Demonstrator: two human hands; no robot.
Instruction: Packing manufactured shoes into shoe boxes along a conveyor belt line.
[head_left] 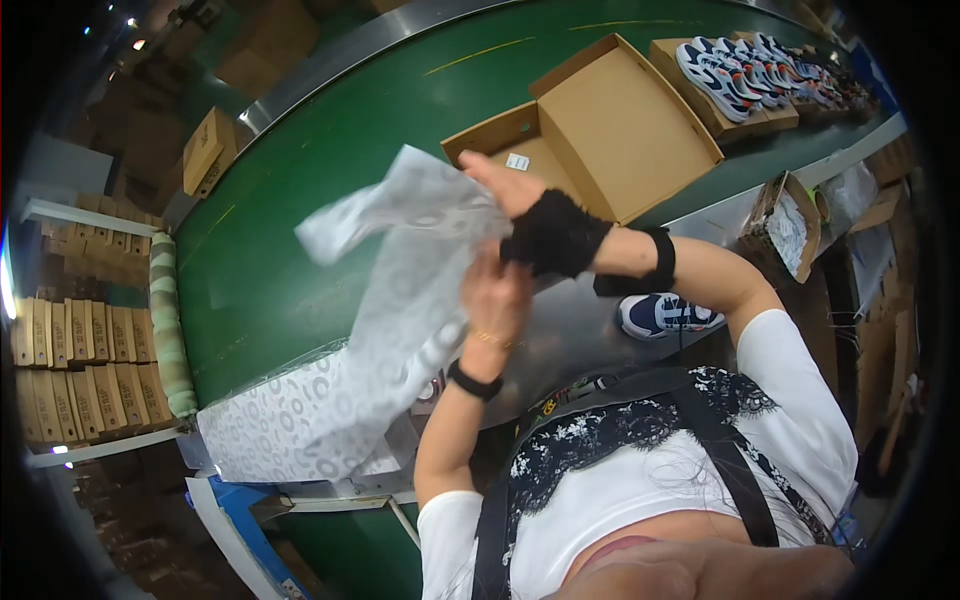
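Note:
A large sheet of white tissue paper (400, 270) with a grey ring pattern is lifted and twisted in front of me, blurred by motion. My right hand (505, 188), in a black wrist wrap, grips its upper right part beside the open shoebox; its fingertips are partly hidden. Just below, my left hand (495, 295) is closed at the sheet's right edge, its fingers smeared. More of the same patterned paper (270, 420) lies at the near left of the bench. The brown cardboard shoebox (625, 130) has its lid folded back, and a small white label (517, 161) shows inside.
One navy and white sneaker (665, 315) lies by my right forearm. Several sneakers (720, 80) rest on boxes at the far right of the green belt (290, 190). A closed box (208, 150) stands far left, above racks of stacked shoeboxes (85, 335). An open carton (785, 225) sits right.

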